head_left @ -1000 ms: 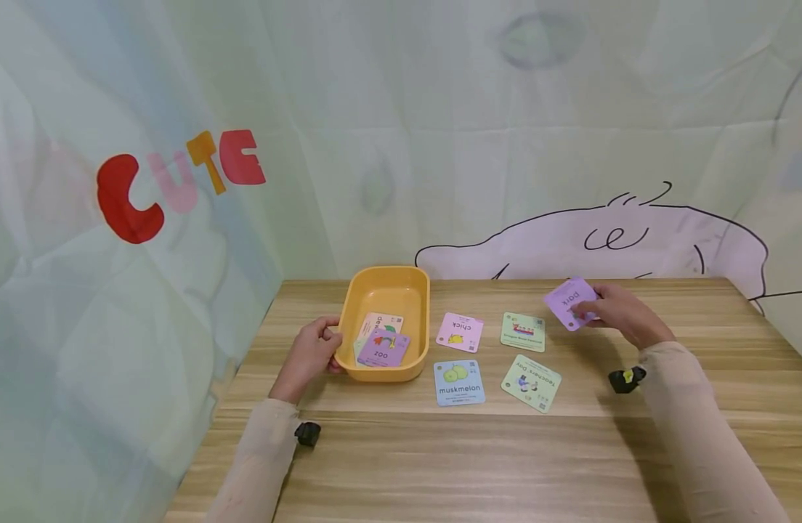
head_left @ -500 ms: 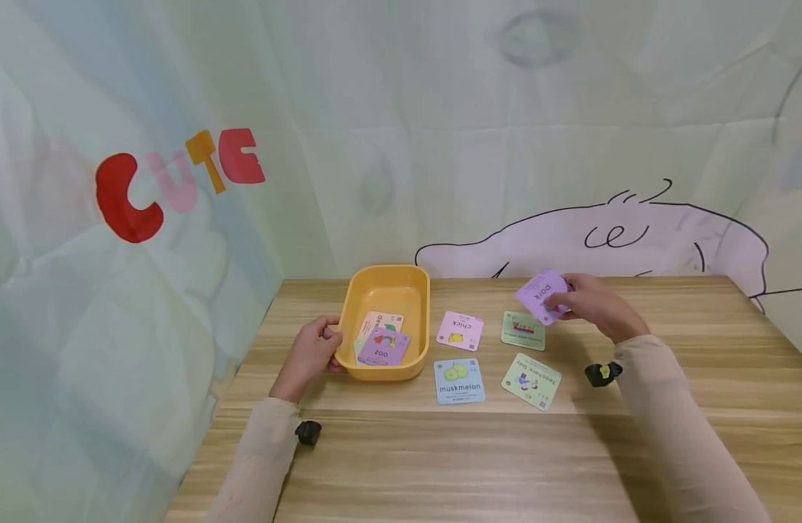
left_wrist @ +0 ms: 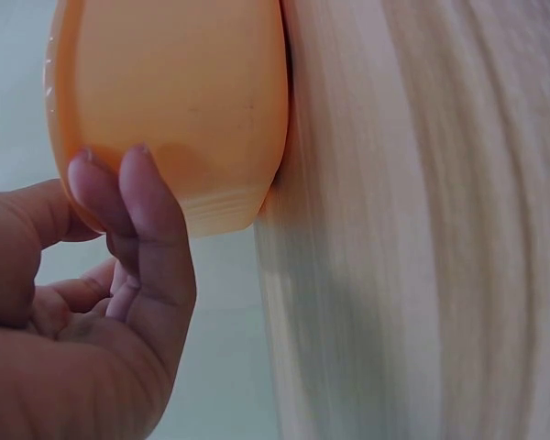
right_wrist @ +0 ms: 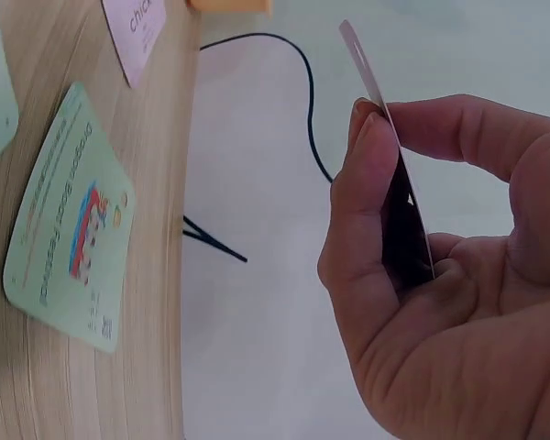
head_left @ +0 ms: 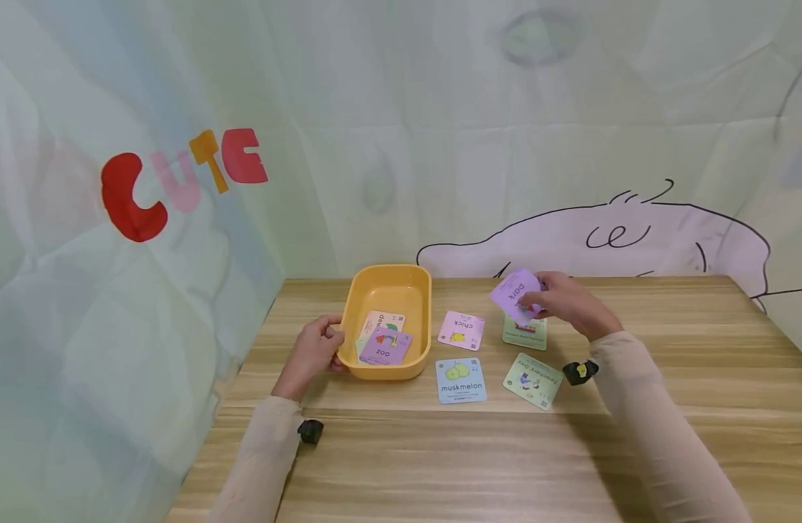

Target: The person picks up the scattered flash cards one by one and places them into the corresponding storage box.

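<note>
My left hand [head_left: 312, 354] grips the near left rim of a yellow plastic tray [head_left: 424, 305], thumb at the rim and fingers against its outer wall [left_wrist: 183, 101]. Inside the tray lie several picture cards, with a purple "zoo" card [head_left: 386, 346] on top. My right hand [head_left: 569, 303] pinches a purple "park" card [head_left: 509, 289] between thumb and fingers, lifted above the table. In the right wrist view that card [right_wrist: 412, 211] is seen nearly edge-on. Below it lies a green "Dragon Boat Festival" card [head_left: 525, 335], partly hidden in the head view.
On the wooden table [head_left: 401, 465] right of the tray lie a pink "chick" card [head_left: 462, 330], a blue "muskmelon" card [head_left: 461, 380] and a green "Teachers' Day" card [head_left: 533, 380]. A printed curtain [head_left: 349, 160] hangs behind the table's back edge and along its left side.
My right hand has carried the "park" card leftward, from right of the "Dragon Boat Festival" card to over its upper part. The left hand and tray have stayed in place.
</note>
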Tool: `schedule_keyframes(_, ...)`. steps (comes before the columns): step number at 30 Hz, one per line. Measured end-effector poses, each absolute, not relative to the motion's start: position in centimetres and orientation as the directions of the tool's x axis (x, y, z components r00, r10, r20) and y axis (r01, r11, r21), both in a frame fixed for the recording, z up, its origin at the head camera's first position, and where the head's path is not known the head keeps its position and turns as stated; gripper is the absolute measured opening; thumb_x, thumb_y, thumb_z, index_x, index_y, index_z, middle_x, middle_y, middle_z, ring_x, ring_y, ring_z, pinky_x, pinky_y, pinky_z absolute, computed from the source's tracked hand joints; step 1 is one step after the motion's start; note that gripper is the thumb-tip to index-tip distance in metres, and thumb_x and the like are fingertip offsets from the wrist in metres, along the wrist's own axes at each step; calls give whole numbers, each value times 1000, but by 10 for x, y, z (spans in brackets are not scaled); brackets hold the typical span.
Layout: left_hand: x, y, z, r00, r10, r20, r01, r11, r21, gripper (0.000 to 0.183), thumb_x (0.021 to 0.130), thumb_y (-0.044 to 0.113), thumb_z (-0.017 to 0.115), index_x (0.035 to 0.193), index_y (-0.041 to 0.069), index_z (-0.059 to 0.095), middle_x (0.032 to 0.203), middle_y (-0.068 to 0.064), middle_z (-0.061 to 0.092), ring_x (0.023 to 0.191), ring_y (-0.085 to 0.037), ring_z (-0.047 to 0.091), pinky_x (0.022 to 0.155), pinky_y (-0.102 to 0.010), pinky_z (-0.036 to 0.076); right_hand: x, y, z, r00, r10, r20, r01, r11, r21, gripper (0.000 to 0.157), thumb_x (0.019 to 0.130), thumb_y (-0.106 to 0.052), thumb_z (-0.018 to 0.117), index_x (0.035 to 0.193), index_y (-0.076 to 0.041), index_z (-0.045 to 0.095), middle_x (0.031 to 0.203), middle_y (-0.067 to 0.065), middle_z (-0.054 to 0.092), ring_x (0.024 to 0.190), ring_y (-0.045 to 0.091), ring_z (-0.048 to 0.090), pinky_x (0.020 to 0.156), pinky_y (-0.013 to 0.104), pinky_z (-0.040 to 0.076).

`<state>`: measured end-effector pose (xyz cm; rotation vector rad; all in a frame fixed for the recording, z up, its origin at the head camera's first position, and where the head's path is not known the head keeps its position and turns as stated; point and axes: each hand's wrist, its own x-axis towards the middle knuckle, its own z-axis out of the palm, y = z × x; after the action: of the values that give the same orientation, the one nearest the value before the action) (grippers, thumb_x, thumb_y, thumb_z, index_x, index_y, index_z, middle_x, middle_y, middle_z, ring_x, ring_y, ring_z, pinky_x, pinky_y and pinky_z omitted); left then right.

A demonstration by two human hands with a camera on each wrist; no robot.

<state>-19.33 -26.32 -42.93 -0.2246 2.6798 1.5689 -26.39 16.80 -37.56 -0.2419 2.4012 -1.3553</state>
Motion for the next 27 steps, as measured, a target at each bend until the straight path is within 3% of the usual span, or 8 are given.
schedule_keyframes(17,-194,-265,-431,-990,-105,-98,-136,470,872,41,101,9,52,141,1,53,90,-11,57,59,-16,61,56,-31,59,-263,124,-380,-892,-418,-174,-39,452,-891,52,95,-20,66,138,4,49,124,20,63,99,29,67,96,52,55)
schedule_keyframes(27,-194,-264,-430,-987,-116,-107,-150,465,873,41,100,10,53,141,3,53,91,-11,57,60,-17,61,57,-31,59,-264,96,-378,-878,-448,-167,-59,447,-893,45,92,-18,66,131,0,56,118,17,66,101,28,66,92,46,58)
